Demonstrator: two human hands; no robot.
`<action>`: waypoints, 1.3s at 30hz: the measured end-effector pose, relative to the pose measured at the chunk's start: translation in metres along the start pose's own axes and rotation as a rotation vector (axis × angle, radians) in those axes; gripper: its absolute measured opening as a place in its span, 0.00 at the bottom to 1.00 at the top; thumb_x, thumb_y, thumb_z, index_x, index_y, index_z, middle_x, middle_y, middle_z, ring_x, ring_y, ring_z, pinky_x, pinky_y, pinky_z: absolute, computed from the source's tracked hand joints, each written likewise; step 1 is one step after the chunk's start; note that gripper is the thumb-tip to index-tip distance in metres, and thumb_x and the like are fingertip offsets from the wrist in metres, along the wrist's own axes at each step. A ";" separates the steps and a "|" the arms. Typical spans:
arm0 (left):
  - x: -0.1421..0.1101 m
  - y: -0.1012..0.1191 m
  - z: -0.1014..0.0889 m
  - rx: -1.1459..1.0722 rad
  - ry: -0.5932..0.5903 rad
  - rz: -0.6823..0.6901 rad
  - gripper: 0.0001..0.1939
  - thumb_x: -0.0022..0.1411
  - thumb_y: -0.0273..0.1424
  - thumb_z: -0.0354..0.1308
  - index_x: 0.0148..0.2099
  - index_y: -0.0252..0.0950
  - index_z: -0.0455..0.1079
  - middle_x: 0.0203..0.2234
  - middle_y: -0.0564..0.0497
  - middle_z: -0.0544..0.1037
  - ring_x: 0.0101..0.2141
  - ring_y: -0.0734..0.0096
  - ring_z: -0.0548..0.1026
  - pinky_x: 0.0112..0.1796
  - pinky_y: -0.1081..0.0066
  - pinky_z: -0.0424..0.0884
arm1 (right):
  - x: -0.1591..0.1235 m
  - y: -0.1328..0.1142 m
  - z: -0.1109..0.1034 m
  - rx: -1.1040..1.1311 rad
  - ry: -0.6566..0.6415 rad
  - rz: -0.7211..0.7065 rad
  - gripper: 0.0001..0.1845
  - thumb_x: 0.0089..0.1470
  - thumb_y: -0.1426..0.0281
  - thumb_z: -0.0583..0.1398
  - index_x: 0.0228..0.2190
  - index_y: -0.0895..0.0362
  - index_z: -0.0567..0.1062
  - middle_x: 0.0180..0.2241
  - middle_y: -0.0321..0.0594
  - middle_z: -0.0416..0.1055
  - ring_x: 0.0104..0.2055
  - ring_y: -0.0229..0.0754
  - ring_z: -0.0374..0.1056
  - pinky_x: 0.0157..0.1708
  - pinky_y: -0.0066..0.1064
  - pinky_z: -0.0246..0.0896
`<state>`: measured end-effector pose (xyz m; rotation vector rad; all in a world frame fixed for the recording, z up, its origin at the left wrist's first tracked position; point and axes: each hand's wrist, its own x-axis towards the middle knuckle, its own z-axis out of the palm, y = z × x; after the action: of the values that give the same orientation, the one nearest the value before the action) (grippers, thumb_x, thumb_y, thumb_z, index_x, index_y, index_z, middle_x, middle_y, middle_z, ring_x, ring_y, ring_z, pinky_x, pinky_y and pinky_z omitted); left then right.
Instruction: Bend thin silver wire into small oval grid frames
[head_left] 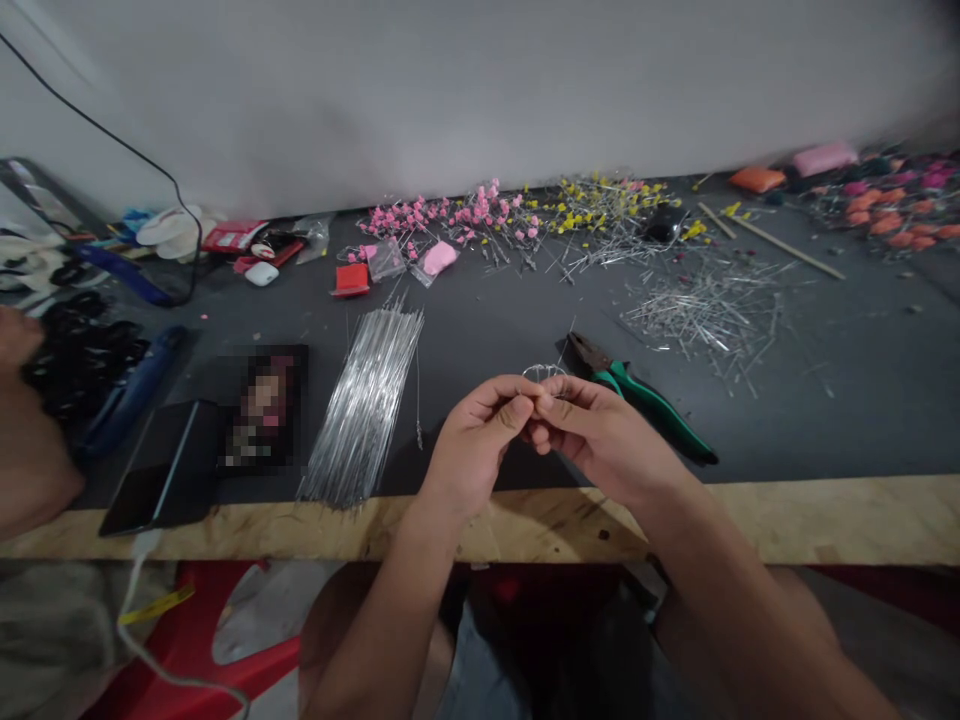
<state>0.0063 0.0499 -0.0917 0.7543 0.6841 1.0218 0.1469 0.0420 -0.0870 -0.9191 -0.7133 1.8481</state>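
The worktop point(495, 310) was dark grey with a pale wooden front edge point(825, 515). A neat bundle of silvery wires point(367, 400) lay left of centre, and green-handled pliers point(664, 410) rested right of centre. Looser wires point(701, 310) were strewn beyond the pliers. Further back lay pink-tipped stems point(450, 215), yellow-tipped stems point(615, 205), a red packet point(351, 280) and a thin stick point(791, 248).

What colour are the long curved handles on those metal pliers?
Green and black handles, best seen in the head view.
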 end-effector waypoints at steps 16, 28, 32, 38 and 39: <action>0.004 -0.001 0.000 -0.096 0.202 0.017 0.10 0.50 0.34 0.69 0.34 0.36 0.76 0.24 0.54 0.74 0.26 0.79 0.70 0.28 0.76 0.68 | 0.001 -0.003 -0.005 -0.120 0.008 -0.119 0.10 0.55 0.62 0.62 0.36 0.54 0.78 0.30 0.37 0.75 0.31 0.37 0.70 0.33 0.31 0.67; 0.003 0.001 0.002 -0.106 0.180 -0.002 0.11 0.50 0.35 0.69 0.33 0.34 0.75 0.24 0.55 0.73 0.25 0.81 0.71 0.27 0.79 0.68 | -0.001 -0.003 -0.008 -0.213 0.011 -0.117 0.10 0.57 0.63 0.60 0.28 0.54 0.78 0.27 0.35 0.72 0.28 0.35 0.66 0.30 0.29 0.64; 0.002 -0.001 0.001 -0.099 0.152 0.019 0.11 0.51 0.37 0.68 0.33 0.35 0.75 0.23 0.55 0.73 0.25 0.79 0.71 0.28 0.76 0.69 | -0.002 -0.003 -0.006 -0.174 0.007 -0.093 0.11 0.56 0.63 0.61 0.27 0.55 0.77 0.26 0.35 0.71 0.27 0.34 0.66 0.30 0.27 0.65; 0.000 -0.002 0.003 -0.113 0.119 0.013 0.10 0.53 0.37 0.67 0.31 0.35 0.74 0.23 0.54 0.73 0.24 0.79 0.70 0.26 0.78 0.69 | -0.002 -0.002 -0.003 -0.106 0.009 -0.060 0.11 0.55 0.64 0.62 0.25 0.56 0.76 0.24 0.34 0.71 0.24 0.33 0.66 0.27 0.26 0.65; 0.000 -0.001 0.003 -0.118 0.114 0.006 0.11 0.53 0.37 0.67 0.30 0.34 0.74 0.23 0.54 0.72 0.24 0.79 0.70 0.26 0.78 0.70 | -0.002 -0.002 -0.002 -0.094 0.008 -0.054 0.11 0.55 0.64 0.62 0.25 0.56 0.76 0.23 0.34 0.71 0.24 0.33 0.66 0.26 0.26 0.65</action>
<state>0.0094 0.0489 -0.0908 0.5994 0.7133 1.1072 0.1502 0.0411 -0.0862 -0.9579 -0.8183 1.7747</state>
